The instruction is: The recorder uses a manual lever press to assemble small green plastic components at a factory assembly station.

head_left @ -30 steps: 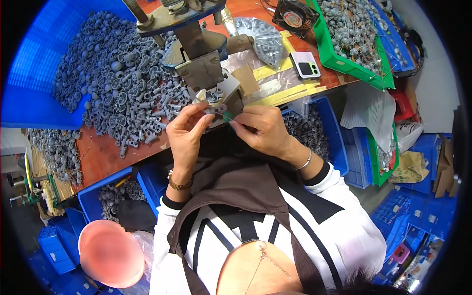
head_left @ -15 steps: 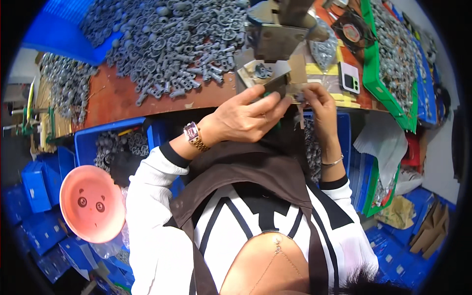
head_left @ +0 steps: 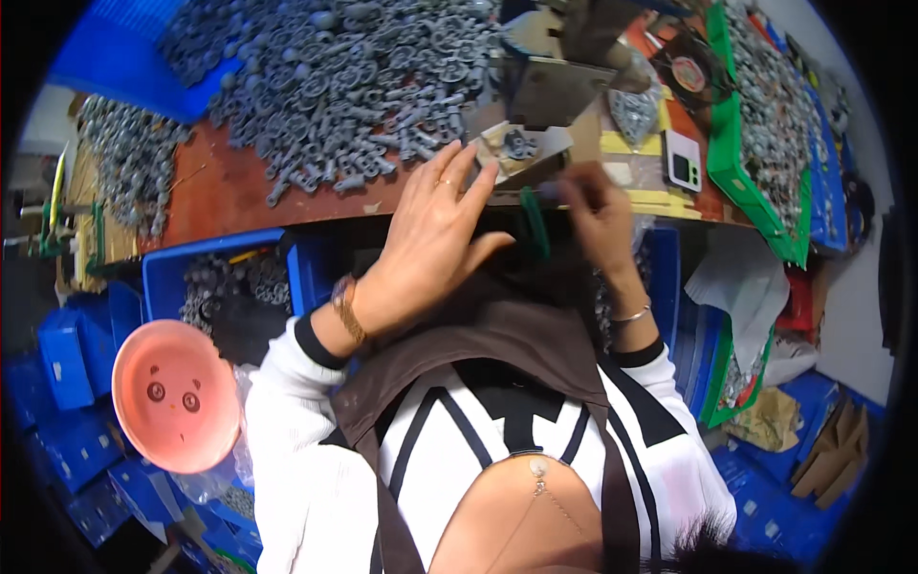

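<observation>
My left hand (head_left: 430, 225) is open above the table's front edge, thumb and fingers apart. Its fingertips reach the grey plastic parts (head_left: 359, 163) and the left side of the machine's base. My right hand (head_left: 601, 215) is closed and blurred, with a small greyish thing (head_left: 550, 191) at its fingertips that I cannot make out. Ahead of both hands stands a machine with a metal head (head_left: 555, 91). Under that head a grey part (head_left: 518, 145) sits in a pale fixture (head_left: 495, 143). A green handle-like piece (head_left: 534, 225) hangs between my hands.
A heap of grey parts (head_left: 325, 77) covers the table's left and middle. To the right lie a phone (head_left: 682, 161), a bag of parts (head_left: 633, 115) and a green tray (head_left: 732, 158). Blue bins (head_left: 158, 277) stand below the edge, beside a pink basin (head_left: 177, 397).
My left hand has moved left, away from the fixture, and its fingers have spread. The right hand has shifted slightly left and down, its fingers curled. The green piece now shows more fully.
</observation>
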{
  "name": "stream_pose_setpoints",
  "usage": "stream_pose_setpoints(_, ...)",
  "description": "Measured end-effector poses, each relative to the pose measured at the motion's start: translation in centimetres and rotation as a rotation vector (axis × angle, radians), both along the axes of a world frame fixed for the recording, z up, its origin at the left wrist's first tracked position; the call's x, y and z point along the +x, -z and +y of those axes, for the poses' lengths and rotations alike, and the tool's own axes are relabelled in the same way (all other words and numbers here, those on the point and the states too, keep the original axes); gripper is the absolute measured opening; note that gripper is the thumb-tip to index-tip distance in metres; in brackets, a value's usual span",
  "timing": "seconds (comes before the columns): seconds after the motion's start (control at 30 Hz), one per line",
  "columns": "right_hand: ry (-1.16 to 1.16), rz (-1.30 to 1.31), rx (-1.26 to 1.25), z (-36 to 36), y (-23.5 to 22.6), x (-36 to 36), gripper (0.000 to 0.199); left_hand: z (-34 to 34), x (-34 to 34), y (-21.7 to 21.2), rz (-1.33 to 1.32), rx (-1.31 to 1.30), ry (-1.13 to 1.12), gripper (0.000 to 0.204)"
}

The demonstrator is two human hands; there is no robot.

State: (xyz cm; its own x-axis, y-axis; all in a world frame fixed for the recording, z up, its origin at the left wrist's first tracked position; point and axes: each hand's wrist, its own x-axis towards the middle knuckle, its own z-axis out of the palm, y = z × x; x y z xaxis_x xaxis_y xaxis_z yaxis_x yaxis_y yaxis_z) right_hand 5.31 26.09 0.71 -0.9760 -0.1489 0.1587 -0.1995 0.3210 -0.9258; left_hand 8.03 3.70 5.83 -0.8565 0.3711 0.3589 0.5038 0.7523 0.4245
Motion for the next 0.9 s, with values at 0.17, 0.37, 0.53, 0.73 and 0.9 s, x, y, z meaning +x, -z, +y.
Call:
stream_pose_setpoints(0.17, -0.188, -0.091, -0.236, -3.0, -0.2, -0.4, 0.015, 2.5, -0.8, 2.2, -0.132, 0.585, -0.005, 0.032)
stream_pose_setpoints(0.37, -0.043, -0.093, -0.181, -2.6, -0.7, -0.9, 0.011, 1.8, -2.6, 4.2, -0.216, 0.747, -0.121, 0.016)
stream_pose_setpoints(0.53, 0.043, 0.042, 0.064, -3.6, -0.1, -1.6, 0.011, 2.0, -4.9, 4.9, -0.094, 0.61, -0.112, 0.016)
stream_pose_setpoints(0.73, 0.085, 0.206, 0.253, -3.6, -0.7, -1.8, 0.012, 1.7, -6.6, 4.8, -0.036, 0.48, -0.011, 0.019)
stream_pose_setpoints(0.9, 0.115, 0.081, 0.098, -0.6, -1.7, -3.6, 0.01, 1.2, -6.9, 4.5, -0.11, 0.465, 0.068, 0.017)
